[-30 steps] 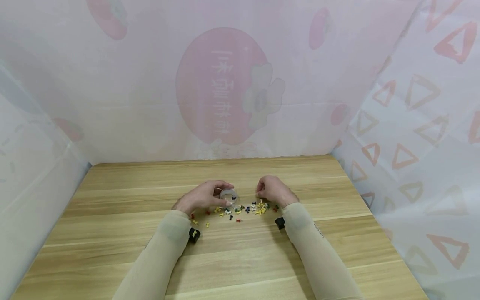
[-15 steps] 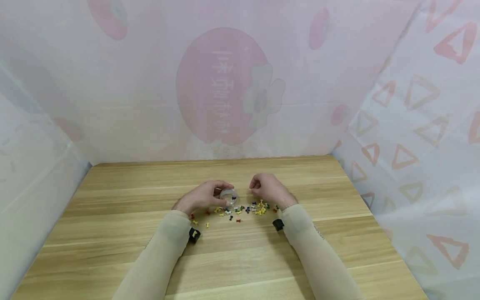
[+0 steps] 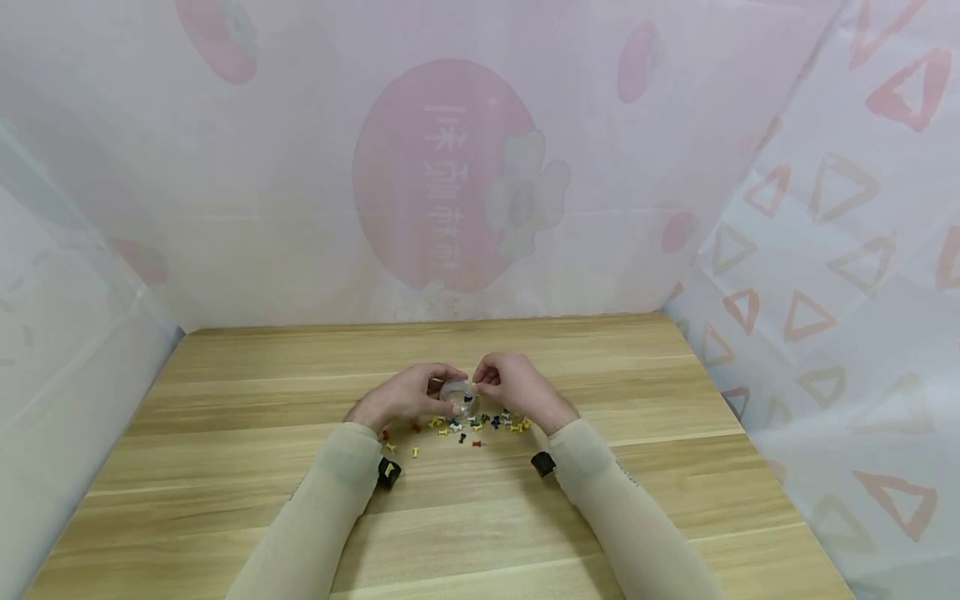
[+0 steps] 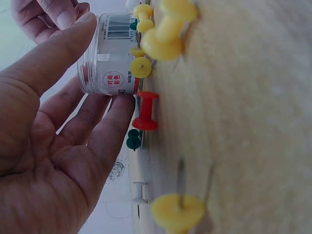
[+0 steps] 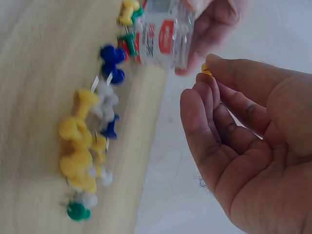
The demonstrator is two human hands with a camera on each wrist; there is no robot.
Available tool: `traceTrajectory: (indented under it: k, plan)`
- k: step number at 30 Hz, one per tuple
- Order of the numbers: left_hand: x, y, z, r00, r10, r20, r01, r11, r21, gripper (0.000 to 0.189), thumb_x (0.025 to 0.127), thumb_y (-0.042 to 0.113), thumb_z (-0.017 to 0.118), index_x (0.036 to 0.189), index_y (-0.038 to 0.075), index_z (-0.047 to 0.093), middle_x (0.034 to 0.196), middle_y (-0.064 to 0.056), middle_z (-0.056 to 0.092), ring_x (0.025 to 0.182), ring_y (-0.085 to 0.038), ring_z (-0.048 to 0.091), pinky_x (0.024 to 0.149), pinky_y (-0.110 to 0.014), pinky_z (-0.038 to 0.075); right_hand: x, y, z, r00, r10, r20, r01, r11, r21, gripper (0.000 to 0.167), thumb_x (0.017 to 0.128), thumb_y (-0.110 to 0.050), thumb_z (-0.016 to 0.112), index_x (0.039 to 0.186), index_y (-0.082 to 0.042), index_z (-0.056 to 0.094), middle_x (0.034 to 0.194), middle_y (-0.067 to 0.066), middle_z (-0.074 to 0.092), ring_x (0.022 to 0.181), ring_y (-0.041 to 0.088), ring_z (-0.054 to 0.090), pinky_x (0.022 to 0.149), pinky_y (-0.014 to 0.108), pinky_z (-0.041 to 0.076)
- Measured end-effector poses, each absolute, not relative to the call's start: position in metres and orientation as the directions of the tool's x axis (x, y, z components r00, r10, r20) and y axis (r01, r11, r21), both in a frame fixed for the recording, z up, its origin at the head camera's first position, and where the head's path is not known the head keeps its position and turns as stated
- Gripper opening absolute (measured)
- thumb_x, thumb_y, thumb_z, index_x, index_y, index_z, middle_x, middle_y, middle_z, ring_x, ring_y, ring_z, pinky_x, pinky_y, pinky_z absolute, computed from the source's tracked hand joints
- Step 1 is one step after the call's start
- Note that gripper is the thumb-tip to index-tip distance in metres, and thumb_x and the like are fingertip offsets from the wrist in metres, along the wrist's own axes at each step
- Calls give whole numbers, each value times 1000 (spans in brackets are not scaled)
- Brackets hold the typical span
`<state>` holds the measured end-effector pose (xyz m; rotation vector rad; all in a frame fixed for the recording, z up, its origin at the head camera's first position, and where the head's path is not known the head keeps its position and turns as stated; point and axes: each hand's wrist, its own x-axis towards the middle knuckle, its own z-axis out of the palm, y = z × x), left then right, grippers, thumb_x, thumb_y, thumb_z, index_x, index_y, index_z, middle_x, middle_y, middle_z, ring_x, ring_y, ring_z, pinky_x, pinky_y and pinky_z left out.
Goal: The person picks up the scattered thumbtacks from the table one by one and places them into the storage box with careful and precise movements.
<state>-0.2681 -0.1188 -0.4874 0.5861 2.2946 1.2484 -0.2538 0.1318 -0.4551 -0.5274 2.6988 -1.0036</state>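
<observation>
My left hand [image 3: 405, 393] grips a small clear plastic jar [image 4: 114, 73], thumb on one side and fingers on the other. The jar stands upright on the table, its threaded mouth uncovered and a printed label round its wall. A dark blue push pin shows inside it in the head view. Just right of the mouth is my right hand [image 3: 517, 390], pinching a yellow push pin [image 5: 206, 68] between thumb and fingertips. Most of that pin is hidden by the fingers. Loose push pins lie around the jar, among them a red push pin [image 4: 146, 111] and blue push pins [image 5: 112, 63].
A pile of yellow push pins [image 5: 78, 161] lies beneath the right hand. More pins, such as a yellow one [image 3: 416, 452], are scattered nearer the front and left. The wooden table [image 3: 465, 525] meets printed sheets [image 3: 300, 208] at its back and sides.
My right hand has moved left from above the right-hand pile to the jar's mouth, pinching the yellow push pin. The left hand and jar have stayed in place.
</observation>
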Motion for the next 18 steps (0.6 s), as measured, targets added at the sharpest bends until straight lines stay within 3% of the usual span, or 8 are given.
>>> traceTrajectory:
  k: [18]
  plan:
    - [-268, -119, -485, -806, 558, -198, 149, 514, 845, 62, 108, 20, 88, 165, 10, 65, 160, -18, 73, 146, -36, 70, 120, -54, 60, -251, 126, -457, -912, -403, -79, -249, 695, -675, 8, 112, -7, 80, 119, -4, 82, 110, 8, 83, 99, 16, 76, 93, 35, 68]
